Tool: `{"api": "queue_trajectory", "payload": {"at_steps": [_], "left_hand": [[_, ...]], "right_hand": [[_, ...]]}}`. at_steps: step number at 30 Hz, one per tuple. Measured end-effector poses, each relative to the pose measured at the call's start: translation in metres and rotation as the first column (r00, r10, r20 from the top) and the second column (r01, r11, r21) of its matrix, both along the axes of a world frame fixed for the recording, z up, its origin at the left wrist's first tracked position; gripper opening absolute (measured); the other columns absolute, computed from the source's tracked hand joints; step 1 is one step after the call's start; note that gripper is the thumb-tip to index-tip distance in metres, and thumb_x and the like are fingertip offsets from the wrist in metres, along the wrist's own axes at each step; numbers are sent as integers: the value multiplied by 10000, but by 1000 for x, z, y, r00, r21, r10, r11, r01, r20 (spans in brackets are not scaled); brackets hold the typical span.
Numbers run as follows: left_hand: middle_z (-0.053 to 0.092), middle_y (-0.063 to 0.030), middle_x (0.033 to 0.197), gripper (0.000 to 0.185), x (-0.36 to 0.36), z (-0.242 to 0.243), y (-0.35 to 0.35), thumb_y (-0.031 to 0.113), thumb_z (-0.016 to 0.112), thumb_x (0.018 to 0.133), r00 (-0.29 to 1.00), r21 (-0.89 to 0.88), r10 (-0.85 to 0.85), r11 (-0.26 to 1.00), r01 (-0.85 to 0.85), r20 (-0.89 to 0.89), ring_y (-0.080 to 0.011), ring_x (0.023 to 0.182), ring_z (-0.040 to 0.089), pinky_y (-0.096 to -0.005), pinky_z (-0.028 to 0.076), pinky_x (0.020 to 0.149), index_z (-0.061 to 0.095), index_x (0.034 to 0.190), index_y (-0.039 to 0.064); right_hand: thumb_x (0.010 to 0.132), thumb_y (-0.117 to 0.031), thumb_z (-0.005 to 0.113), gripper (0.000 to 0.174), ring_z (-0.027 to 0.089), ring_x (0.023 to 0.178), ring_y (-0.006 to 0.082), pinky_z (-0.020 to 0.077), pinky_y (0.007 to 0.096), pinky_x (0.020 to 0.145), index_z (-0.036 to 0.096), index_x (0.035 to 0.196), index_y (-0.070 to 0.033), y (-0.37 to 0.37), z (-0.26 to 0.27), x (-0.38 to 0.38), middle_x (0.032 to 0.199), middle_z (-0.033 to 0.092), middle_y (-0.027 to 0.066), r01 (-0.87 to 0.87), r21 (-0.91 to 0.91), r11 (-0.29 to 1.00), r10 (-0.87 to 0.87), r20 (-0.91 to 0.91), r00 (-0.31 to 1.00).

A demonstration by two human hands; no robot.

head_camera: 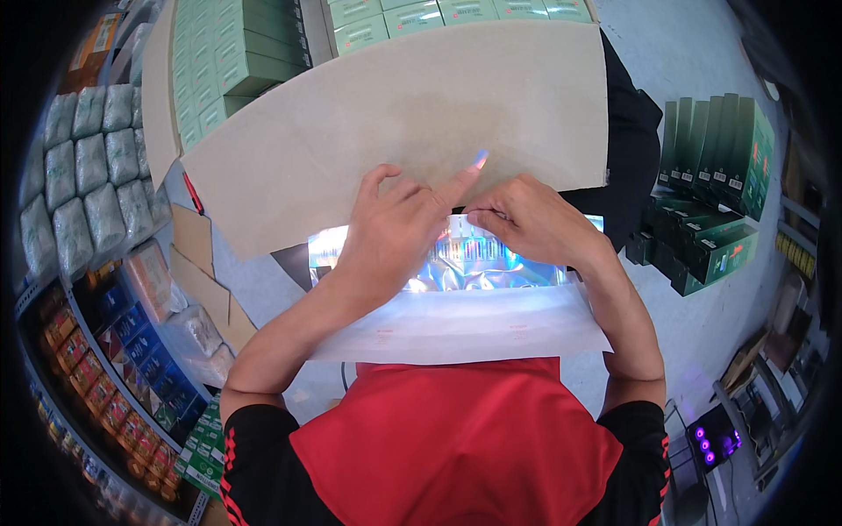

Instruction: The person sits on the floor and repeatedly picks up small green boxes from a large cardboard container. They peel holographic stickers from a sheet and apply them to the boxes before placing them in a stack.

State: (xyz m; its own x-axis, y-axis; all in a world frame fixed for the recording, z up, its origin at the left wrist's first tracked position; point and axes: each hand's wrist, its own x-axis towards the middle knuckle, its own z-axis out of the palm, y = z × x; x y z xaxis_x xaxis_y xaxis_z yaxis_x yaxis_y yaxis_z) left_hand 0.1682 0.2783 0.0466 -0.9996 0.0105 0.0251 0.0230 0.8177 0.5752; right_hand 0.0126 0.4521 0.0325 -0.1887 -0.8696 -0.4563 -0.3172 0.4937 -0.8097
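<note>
A roll-width sheet of shiny holographic stickers (470,263) lies across my lap, with its white backing paper (460,325) hanging toward me. My left hand (398,230) is over the sheet's left part, palm down. Its index finger points away, and a small holographic sticker (481,158) is on that fingertip. The left thumb is hidden. At the sheet's far edge, my right hand (526,217) has thumb and index finger pinched together on the sticker sheet. Beyond both hands spreads a cardboard flap (460,98).
Green boxes (408,20) fill an open carton beyond the flap, with more green boxes (204,79) at its left. Dark green boxes (710,177) stand on the floor at right. Wrapped packs (92,164) are stacked at left above a stocked shelf (105,381). A red pen (193,193) lies nearby.
</note>
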Motion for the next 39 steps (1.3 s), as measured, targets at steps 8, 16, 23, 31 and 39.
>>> {"api": "queue_trajectory", "payload": {"at_steps": [8,16,23,31,39], "left_hand": [[661,-63,1008,740,4,-6,-1,-14,710,847,985,165,63,986,-36,-161,-230,917,625,-468,467,970,495,1551,60],[670,-121,1238,760,5,-10,0,-37,679,878,979,75,-57,995,73,-195,-256,1027,664,-418,496,922,476,1588,142],[642,-159,1322,769,6,-12,4,-23,702,876,980,83,-51,994,68,-194,-222,949,678,-386,499,886,480,1590,156],[637,-175,1324,787,7,-8,-2,-90,706,849,977,198,-22,978,65,-212,-236,903,680,-356,529,855,474,1573,113],[666,-128,1256,646,20,28,-192,66,678,999,689,933,682,360,-26,-244,-188,1051,650,-345,547,932,384,1574,50]], "right_hand": [[977,-138,681,207,582,599,330,470,413,609,757,1008,52,6,-6,1,732,664,214,39,-108,993,-40,-2,999],[939,-164,648,226,639,696,413,485,487,688,764,898,26,3,2,2,742,680,226,52,-8,999,-52,-11,999],[942,-172,651,231,627,682,412,485,476,675,764,899,25,-1,4,0,719,666,218,11,32,999,-9,-48,999],[972,-124,678,174,554,569,374,450,429,579,711,963,47,3,-4,1,708,611,228,10,-64,998,-15,-79,997],[942,-87,681,441,651,1063,404,518,466,929,628,1380,-74,-30,50,-12,1193,670,206,-79,-160,984,46,-201,979]]}}
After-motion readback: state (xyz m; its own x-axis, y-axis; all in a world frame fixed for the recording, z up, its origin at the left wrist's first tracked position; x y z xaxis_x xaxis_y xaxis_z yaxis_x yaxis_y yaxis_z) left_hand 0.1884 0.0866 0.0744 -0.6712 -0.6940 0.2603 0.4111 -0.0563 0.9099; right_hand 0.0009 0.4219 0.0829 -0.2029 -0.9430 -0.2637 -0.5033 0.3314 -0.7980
